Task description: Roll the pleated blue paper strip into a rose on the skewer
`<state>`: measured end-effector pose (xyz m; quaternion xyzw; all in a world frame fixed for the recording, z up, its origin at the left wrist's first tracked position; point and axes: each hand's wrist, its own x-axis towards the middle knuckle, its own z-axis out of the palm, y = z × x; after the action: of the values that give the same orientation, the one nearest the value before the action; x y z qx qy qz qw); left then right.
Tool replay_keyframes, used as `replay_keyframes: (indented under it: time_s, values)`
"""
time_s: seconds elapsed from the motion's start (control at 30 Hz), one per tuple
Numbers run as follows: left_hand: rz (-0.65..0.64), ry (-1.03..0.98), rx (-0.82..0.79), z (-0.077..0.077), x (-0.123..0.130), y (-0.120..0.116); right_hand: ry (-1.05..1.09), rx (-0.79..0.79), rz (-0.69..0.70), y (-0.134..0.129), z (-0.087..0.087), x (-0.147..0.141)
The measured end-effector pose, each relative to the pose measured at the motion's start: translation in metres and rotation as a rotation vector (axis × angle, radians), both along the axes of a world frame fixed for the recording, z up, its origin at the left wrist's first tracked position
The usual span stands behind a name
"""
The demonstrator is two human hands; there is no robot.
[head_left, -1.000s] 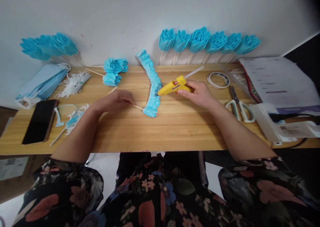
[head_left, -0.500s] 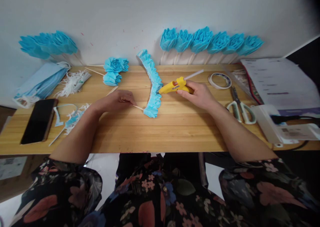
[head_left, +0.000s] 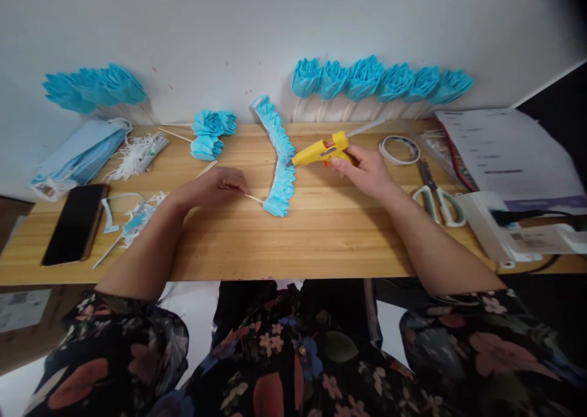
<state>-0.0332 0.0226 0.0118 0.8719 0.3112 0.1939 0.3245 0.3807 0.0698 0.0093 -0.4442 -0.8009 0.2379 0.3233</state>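
Head view: left hand point(head_left: 217, 184) seemingly pinches stick point(head_left: 255, 199), blue strip point(head_left: 282, 188) beyond fingers point(head_left: 239, 181); right hand point(head_left: 370, 171) grips glue gun point(head_left: 314, 153).

Bench point(head_left: 298, 252), pale wood. Left end: phone point(head_left: 74, 224), masks point(head_left: 82, 152) behind it, white straps point(head_left: 140, 155), blue-and-white scraps point(head_left: 137, 221). Mid: three blue flowers point(head_left: 208, 123) toward the back, ruffled strip point(head_left: 280, 154) lying curved. Right: tape point(head_left: 398, 161), scissors point(head_left: 433, 188) just in front, white box point(head_left: 486, 224) beside them.

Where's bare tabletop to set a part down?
Best: front middle of the table, between left forearm and right forearm, nearer the person than the ruffled blue strip. Smaller: between that strip and the blue flower cluster. Crowded: left end, with phone and stacked masks; right end, with scissors, tape and papers.
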Motion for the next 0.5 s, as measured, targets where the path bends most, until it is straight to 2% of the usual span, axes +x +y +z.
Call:
replay_keyframes:
  time_s: [0.27, 0.5]
  values:
    - [0.008, -0.012, -0.014, 0.0011, 0.0021, -0.0005, -0.073, 0.002, 0.052, -0.0028, -0.0051, -0.0029]
    - [0.010, -0.014, -0.022, -0.0002, 0.0015, 0.0012, -0.111, -0.007, 0.068, -0.0045, -0.0026, -0.0036]
